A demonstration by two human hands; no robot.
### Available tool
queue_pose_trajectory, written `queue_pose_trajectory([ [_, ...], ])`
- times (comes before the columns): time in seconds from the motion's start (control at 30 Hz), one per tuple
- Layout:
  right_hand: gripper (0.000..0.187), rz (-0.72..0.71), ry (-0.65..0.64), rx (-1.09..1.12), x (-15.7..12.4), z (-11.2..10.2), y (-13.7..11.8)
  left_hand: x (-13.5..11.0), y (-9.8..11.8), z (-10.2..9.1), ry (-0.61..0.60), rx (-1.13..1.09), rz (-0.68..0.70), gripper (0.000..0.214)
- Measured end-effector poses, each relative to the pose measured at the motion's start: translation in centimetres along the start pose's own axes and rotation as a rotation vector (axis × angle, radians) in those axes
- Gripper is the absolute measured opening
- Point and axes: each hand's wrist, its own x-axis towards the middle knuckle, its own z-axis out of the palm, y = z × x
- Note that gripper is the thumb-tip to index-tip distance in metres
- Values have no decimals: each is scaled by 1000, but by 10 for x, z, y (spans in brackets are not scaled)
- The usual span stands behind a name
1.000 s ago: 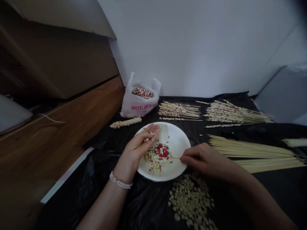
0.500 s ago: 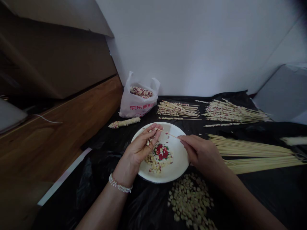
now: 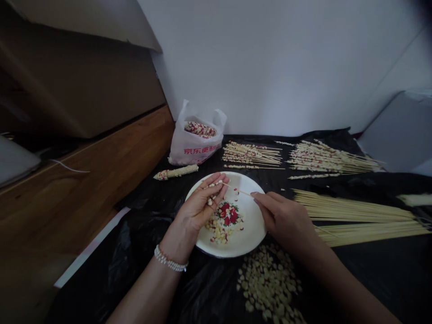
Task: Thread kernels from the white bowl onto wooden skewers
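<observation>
My left hand, palm up with curled fingers, cradles several corn kernels over a white bowl. Between the fingertips of my right hand is a thin bamboo skewer. It slants up and left to my left fingertips, where pale kernels sit at its tip; whether they are threaded on I cannot tell. Loose corn kernels lie in the bowl beside its printed red flower. My left fingers partly hide the bowl's far left side.
Behind the bowl are a partly stripped corn cob and a plastic bag holding cobs. Kernel-covered skewers lie further right, with bare skewers nearer. Flat pale pieces are spread on black plastic sheeting in front.
My left fingers have shifted slightly, so more kernels show around the skewer's tip. My right hand keeps its hold on the skewer. The whole view has moved a little.
</observation>
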Motion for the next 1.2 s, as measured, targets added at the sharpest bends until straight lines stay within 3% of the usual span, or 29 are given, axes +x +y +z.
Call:
queue_pose_trajectory([
  [0.27,29,-34,37,-80,-1,1,-1,4,2,2,21,-128,-84,35],
  [1.2,30,-111,118,-134,-2,2,-3,4,2,-1,95,-193,-67,48],
])
